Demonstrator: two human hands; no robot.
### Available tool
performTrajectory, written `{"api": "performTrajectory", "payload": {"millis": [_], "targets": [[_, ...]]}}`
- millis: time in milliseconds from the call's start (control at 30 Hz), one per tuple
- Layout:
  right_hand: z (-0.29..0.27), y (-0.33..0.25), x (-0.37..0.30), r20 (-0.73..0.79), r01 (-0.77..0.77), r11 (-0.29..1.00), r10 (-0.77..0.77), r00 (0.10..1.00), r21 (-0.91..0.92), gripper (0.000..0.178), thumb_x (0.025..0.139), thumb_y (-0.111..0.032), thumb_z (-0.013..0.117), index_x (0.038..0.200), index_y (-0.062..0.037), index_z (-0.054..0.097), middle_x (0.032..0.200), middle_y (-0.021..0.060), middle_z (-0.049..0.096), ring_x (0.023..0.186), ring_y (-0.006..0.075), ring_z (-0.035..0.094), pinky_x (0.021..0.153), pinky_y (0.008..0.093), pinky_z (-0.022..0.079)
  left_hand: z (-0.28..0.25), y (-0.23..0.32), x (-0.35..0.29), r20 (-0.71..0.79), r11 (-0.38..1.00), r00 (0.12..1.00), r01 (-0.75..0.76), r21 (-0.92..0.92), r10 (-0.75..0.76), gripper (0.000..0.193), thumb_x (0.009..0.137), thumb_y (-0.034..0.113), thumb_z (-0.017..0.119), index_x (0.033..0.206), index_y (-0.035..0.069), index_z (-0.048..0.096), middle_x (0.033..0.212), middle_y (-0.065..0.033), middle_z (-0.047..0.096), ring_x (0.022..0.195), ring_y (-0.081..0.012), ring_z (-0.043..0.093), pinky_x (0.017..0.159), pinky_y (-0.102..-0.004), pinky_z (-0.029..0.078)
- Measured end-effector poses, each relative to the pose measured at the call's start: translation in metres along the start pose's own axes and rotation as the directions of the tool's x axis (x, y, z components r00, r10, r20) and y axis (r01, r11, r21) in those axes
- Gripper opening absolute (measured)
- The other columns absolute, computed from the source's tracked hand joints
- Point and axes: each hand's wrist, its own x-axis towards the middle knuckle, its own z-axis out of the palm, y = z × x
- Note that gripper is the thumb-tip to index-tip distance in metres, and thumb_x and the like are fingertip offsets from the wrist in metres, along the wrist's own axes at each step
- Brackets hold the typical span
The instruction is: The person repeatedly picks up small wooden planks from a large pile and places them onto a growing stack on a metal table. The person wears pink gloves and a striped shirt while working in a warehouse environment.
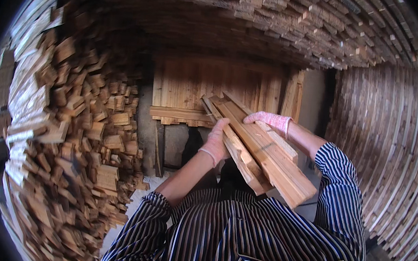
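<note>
A bundle of several wooden boards (pixel 267 153) slants across in front of my body, its near end toward my right side. My left hand (pixel 216 141), in a pale pink glove, is closed on the bundle's left edge. On the opposite edge, my right hand (pixel 269 120) grips it in a pink knit glove, fingers wrapped over the top. The boards lie roughly side by side, with uneven ends and rough edges. Beyond them, a layer of planks (pixel 182 91) is laid side by side, with a crosswise board (pixel 178 113) along its near edge.
A tall, loose heap of short wood pieces (pixel 85 133) rises on the left. Neatly stacked boards (pixel 389 143) form a wall on the right. Stacked plank ends (pixel 261 7) fill the far side. A narrow upright slat (pixel 159 148) stands below the plank layer.
</note>
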Motion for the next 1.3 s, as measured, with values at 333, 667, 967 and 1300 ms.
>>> {"api": "performTrajectory", "payload": {"millis": [333, 667, 967, 1300], "targets": [[-0.029, -0.01, 0.177, -0.138, 0.043, 0.999, -0.04, 0.99, 0.017, 0.052, 0.086, -0.04, 0.08, 0.128, -0.0108, 0.068, 0.127, 0.009, 0.071, 0.116, 0.0207, 0.064, 0.104, 0.0454, 0.049, -0.053, 0.119, 0.126, -0.029, 0.878, 0.995, 0.097, 0.468, -0.094, 0.066, 0.087, 0.052, 0.069, 0.137, 0.01, 0.059, 0.134, -0.014, 0.065, 0.121, -0.0313, 0.061, 0.105, -0.0517, 0.049], [-0.01, 0.045, 0.222, -0.023, 0.142, 0.909, -0.145, 0.989, 0.393, 0.105, 0.073, -0.024, 0.092, 0.155, 0.0052, 0.034, 0.152, 0.0163, 0.052, 0.132, 0.0269, 0.056, 0.111, 0.0344, 0.046, -0.144, 0.095, 0.151, -0.015, 0.896, 0.998, -0.054, 0.441, 0.068, 0.04, 0.088, 0.035, 0.076, 0.119, 0.012, 0.067, 0.118, -0.0067, 0.07, 0.11, -0.0224, 0.067, 0.098, -0.0401, 0.055], [-0.022, 0.042, 0.288, -0.386, 0.536, 0.811, -0.583, 0.715, -0.235, 0.124, 0.072, -0.03, 0.092, 0.162, 0.005, 0.015, 0.153, 0.0281, 0.046, 0.141, 0.0326, 0.046, 0.115, 0.0351, 0.04, -0.171, 0.125, 0.197, 0.187, 0.832, 0.918, -0.395, 0.389, 0.349, 0.032, 0.086, 0.025, 0.079, 0.11, 0.004, 0.07, 0.11, -0.0069, 0.071, 0.1, -0.0214, 0.068, 0.096, -0.0368, 0.054], [-0.139, 0.067, 0.365, -0.574, 0.091, 0.65, -0.721, 0.387, -0.755, 0.11, 0.076, -0.04, 0.087, 0.16, -0.0024, 0.027, 0.145, 0.0284, 0.055, 0.127, 0.0377, 0.06, 0.108, 0.036, 0.049, -0.278, 0.288, 0.32, 0.084, 0.058, 0.603, -0.212, 0.976, 0.794, 0.068, 0.087, 0.031, 0.077, 0.139, -0.006, 0.056, 0.136, -0.0235, 0.064, 0.129, -0.0353, 0.06, 0.109, -0.0394, 0.046]]}}
